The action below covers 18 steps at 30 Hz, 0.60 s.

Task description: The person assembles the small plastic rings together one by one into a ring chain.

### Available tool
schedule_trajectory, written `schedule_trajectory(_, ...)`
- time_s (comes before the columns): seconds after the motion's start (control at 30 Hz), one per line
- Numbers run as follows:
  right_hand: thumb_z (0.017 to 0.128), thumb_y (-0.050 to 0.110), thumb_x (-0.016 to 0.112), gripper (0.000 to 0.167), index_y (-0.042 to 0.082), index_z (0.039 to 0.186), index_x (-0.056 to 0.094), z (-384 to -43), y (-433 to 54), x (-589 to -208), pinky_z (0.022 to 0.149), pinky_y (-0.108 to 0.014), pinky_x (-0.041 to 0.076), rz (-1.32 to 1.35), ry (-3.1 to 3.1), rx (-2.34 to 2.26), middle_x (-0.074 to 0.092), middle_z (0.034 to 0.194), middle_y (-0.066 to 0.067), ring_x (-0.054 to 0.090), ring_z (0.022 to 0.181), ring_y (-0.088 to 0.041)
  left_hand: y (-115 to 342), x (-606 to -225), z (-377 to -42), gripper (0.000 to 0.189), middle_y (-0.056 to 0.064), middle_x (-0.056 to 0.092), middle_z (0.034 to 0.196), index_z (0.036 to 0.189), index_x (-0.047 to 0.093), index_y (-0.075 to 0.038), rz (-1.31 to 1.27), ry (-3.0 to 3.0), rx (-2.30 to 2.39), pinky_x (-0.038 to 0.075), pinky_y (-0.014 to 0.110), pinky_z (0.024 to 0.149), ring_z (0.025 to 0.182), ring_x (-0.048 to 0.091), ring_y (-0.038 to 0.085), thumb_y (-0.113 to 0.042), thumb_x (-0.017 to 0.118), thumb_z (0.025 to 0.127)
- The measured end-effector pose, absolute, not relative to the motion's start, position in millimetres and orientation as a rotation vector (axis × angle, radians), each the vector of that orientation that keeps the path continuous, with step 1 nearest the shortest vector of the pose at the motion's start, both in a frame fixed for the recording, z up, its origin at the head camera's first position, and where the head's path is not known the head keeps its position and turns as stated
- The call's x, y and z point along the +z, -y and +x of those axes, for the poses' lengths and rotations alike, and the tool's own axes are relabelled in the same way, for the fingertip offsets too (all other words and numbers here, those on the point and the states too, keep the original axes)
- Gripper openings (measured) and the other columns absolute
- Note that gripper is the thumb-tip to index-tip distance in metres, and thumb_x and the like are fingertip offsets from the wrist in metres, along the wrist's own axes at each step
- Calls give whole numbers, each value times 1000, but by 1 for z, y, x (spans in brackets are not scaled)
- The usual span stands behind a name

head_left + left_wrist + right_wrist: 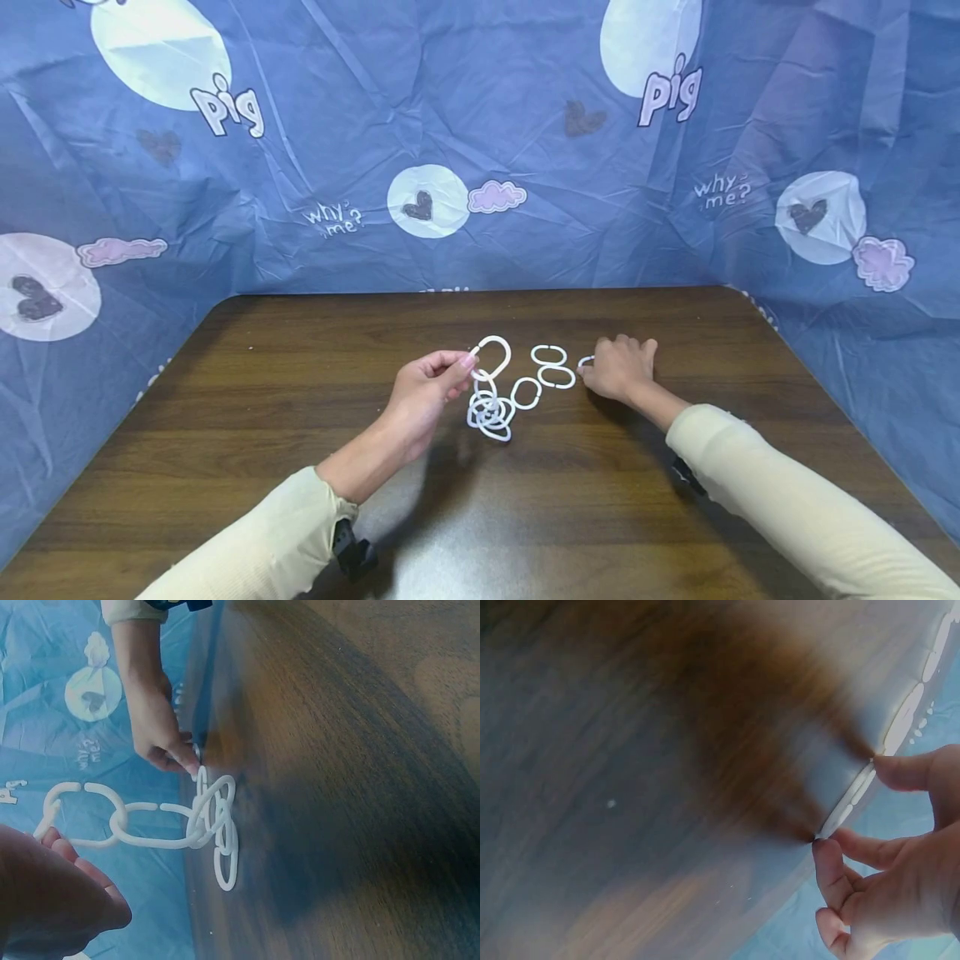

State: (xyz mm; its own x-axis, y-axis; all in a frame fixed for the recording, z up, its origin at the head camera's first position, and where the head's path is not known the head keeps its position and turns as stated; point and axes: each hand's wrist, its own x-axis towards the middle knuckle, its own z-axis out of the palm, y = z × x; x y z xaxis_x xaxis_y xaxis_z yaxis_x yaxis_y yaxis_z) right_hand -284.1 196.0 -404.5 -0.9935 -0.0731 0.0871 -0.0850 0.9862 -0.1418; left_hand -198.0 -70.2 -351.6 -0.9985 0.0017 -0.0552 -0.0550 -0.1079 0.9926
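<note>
My left hand pinches the top of a chain of white plastic links between thumb and fingertips. The chain hangs from it, and its lower links lie heaped on the table, as the left wrist view shows. To the right, my right hand reaches down to the tabletop. Its thumb and fingertips grip the two ends of a single white link lying flat; in the head view the hand covers most of that link.
Between the hands lie several white oval links, one beside the heap and two farther back. Everything rests on a dark brown wooden table. A blue printed cloth stands behind the table and along its sides.
</note>
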Motion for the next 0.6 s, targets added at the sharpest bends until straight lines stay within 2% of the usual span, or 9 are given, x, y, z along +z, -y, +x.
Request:
schedule_trajectory(0.2, 77, 34, 62, 42, -4, 94, 62, -284, -197, -406, 86, -58, 27, 105, 3046, 245, 58, 89, -21, 55, 92, -41, 69, -352, -199, 16, -1, 61, 76, 100, 65, 6, -60, -2070, 2314, 44, 22, 67, 71, 55, 11, -8, 63, 92)
schedule_trajectory(0.33, 77, 34, 62, 45, -4, 101, 62, -285, -197, -407, 87, -58, 26, 109, 3040, 240, 58, 90, -22, 55, 93, -42, 68, -352, -199, 15, -2, 62, 75, 99, 65, 5, -59, -2074, 2309, 45, 22, 67, 72, 56, 13, -8, 63, 92)
schedule_trajectory(0.5, 79, 35, 61, 46, -4, 104, 62, -284, -197, -407, 87, -59, 25, 140, 3017, 189, 59, 93, -24, 54, 95, -44, 68, -353, -199, 17, -2, 61, 75, 101, 65, 7, -56, -2070, 2315, 44, 21, 66, 70, 55, 11, -7, 63, 92)
schedule_trajectory(0.6, 80, 35, 61, 44, -3, 101, 62, -283, -196, -408, 86, -59, 26, 165, 2995, 153, 60, 93, -24, 54, 94, -44, 68, -353, -199, 17, -2, 62, 75, 101, 65, 7, -54, -2072, 2311, 44, 21, 66, 70, 55, 11, -8, 63, 92)
